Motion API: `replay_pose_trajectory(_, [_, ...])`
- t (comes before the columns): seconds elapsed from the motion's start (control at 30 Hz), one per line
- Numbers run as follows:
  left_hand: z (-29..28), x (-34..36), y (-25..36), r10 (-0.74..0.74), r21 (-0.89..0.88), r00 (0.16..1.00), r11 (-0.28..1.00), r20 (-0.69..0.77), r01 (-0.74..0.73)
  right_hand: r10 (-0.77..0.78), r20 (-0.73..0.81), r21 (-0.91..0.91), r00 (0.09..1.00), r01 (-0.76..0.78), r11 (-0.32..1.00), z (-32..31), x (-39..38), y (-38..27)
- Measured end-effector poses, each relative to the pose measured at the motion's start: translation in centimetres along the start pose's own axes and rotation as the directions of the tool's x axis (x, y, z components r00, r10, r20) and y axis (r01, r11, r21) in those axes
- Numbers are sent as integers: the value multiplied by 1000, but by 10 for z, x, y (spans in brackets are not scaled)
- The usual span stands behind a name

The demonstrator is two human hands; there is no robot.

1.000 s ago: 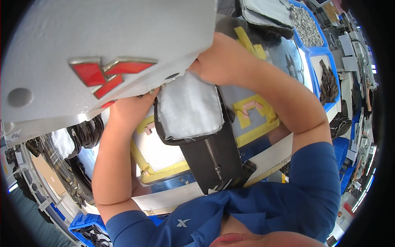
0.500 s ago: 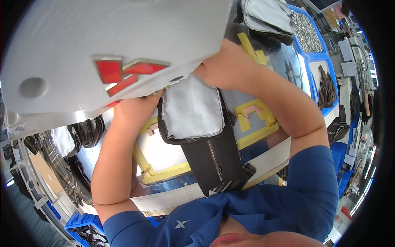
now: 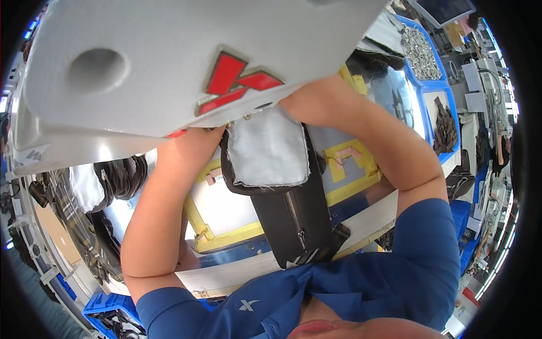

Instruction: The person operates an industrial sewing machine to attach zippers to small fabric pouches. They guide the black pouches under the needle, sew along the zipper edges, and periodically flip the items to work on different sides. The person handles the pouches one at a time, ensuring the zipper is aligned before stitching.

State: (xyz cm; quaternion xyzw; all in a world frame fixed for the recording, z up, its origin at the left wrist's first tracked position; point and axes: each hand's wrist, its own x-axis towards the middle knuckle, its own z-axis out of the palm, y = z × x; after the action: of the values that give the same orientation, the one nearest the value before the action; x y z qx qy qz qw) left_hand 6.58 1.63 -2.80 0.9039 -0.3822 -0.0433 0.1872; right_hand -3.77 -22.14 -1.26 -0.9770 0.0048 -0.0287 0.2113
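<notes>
On my right, a blue tray [image 3: 410,21] holds small silver parts [image 3: 420,53]; the tray beside it, also blue, holds dark strips [image 3: 445,127]. Beyond them, near the top edge, is a tilted screen [image 3: 446,10]. Yellow tape [image 3: 228,237] marks my bench [image 3: 240,272]. On my left hangs plaid cloth [image 3: 73,206], with a blue crate [image 3: 93,308] of dark pieces [image 3: 119,322] lower down.

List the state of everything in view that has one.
Left bare hand: fingers hidden.
Right bare hand: fingers hidden.
Large grey-white machine head: running or stopped, cannot tell.
Silver-grey rectangular fabric panel: facing up, lower edge frayed.
Silver metal zipper: slider near its lower end.
Small silver metal hardware: heaped in blue plastic tray.
Grey-framed rectangular monitor: dark.
</notes>
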Motion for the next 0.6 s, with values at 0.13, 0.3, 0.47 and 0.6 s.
replay_pose_trajectory(0.13, [-25,-6,14,-181,70,950,983,252,169,-17,-124,63,992,25,998,10,-3,6])
replay_pose_trajectory(0.3, [-66,-49,58,97,306,989,943,110,-127,-25,-156,63,987,36,997,9,-8,14])
replay_pose_trajectory(0.47, [-45,-41,58,499,-106,855,866,145,-488,-45,-143,53,989,53,997,9,-3,13])
replay_pose_trajectory(0.6, [-29,-41,59,507,-87,823,860,255,-503,-76,-153,31,985,82,996,12,-4,15])
